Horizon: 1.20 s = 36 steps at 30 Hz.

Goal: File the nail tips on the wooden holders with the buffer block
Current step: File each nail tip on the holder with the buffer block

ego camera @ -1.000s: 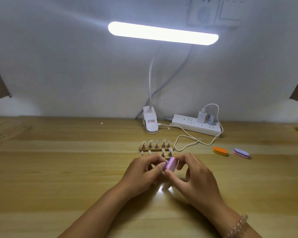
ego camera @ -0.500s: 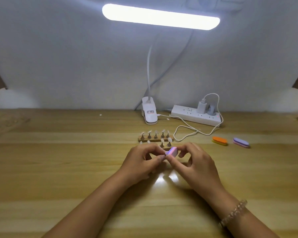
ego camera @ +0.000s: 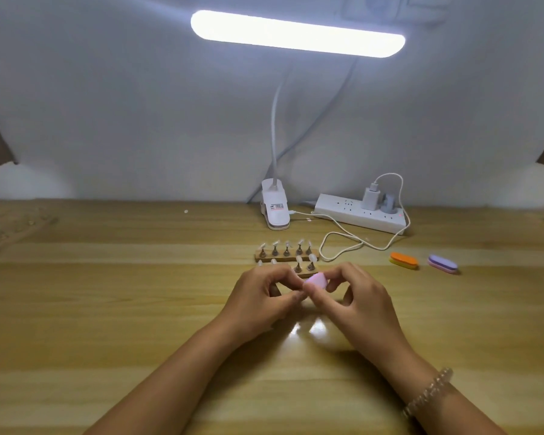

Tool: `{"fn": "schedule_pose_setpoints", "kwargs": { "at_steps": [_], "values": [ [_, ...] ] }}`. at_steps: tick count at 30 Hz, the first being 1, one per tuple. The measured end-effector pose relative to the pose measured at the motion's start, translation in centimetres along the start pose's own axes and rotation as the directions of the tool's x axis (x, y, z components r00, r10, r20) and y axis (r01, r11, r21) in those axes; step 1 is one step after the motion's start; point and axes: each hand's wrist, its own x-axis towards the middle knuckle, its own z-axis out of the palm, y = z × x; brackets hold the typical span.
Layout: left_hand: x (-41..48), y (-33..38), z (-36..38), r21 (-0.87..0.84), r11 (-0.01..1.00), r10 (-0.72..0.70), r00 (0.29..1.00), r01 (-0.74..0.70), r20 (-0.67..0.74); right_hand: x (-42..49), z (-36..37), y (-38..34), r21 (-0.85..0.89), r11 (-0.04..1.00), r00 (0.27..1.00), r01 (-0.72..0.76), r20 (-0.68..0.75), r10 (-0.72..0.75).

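Observation:
Two wooden holders stand on the table, the far holder [ego camera: 285, 254] with several nail tips on metal stands, the near holder [ego camera: 305, 270] partly hidden behind my hands. My right hand [ego camera: 357, 298] pinches a pink buffer block [ego camera: 316, 281] between thumb and fingers. My left hand [ego camera: 264, 298] has its fingers curled together just left of the block, pinching something small that I cannot make out. Both hands meet just in front of the near holder.
An orange buffer block [ego camera: 404, 260] and a purple one [ego camera: 442, 264] lie to the right. Behind the holders are a clip lamp base [ego camera: 275, 208], a white power strip [ego camera: 361, 213] and a looping white cable [ego camera: 346, 243]. The lit lamp bar [ego camera: 297, 34] hangs overhead.
The pink block has turned from upright on edge to lying flatter between my fingers. My hands have stayed together in front of the holders while my head shifted slightly.

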Motion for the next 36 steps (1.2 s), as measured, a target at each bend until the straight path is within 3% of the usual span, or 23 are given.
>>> {"fn": "schedule_pose_setpoints", "kwargs": {
  "at_steps": [5, 10, 15, 19, 23, 27, 30, 34, 36],
  "values": [
    [0.1, -0.1, -0.1, 0.004, 1.000, 0.019, 1.000, -0.018, -0.012, -0.4, 0.3, -0.3, -0.041, 0.996, 0.996, 0.082, 0.042, -0.080],
    [0.2, -0.3, 0.1, 0.007, 0.999, 0.033, 0.999, -0.033, 0.013, 0.7, -0.3, 0.8, 0.070, 0.995, 0.996, -0.074, -0.048, 0.077],
    [0.2, -0.3, 0.1, -0.011, 1.000, 0.027, 0.999, -0.027, 0.023, -0.4, 0.1, -0.5, 0.045, 0.993, 0.990, 0.110, 0.084, -0.113],
    [0.1, -0.4, 0.2, -0.005, 1.000, 0.014, 1.000, -0.014, 0.026, 0.0, -0.1, -0.1, -0.001, 0.998, 0.998, 0.060, 0.023, -0.060],
    [0.1, -0.5, 0.1, -0.024, 0.999, 0.033, 0.998, -0.032, 0.048, -0.5, 0.1, -0.8, -0.006, 0.984, 0.981, 0.178, 0.075, -0.178],
    [0.2, -0.7, 0.1, -0.002, 0.999, 0.033, 0.998, -0.032, 0.058, 0.0, -0.4, -0.6, 0.010, 0.996, 0.996, 0.091, 0.001, -0.091],
    [0.2, -0.6, 0.1, -0.001, 0.999, 0.035, 0.997, -0.035, 0.069, -0.4, 0.0, -0.9, -0.041, 0.982, 0.982, 0.182, 0.063, -0.179],
    [0.2, -0.5, 0.2, 0.023, 0.999, 0.037, 0.998, -0.038, 0.047, 0.0, -0.2, -0.5, 0.009, 0.997, 0.997, 0.073, 0.010, -0.073],
    [0.2, -0.5, 0.3, 0.017, 0.999, 0.032, 0.998, -0.033, 0.055, -0.1, -0.2, -0.5, -0.032, 0.995, 0.995, 0.099, 0.013, -0.098]
  ]
}}
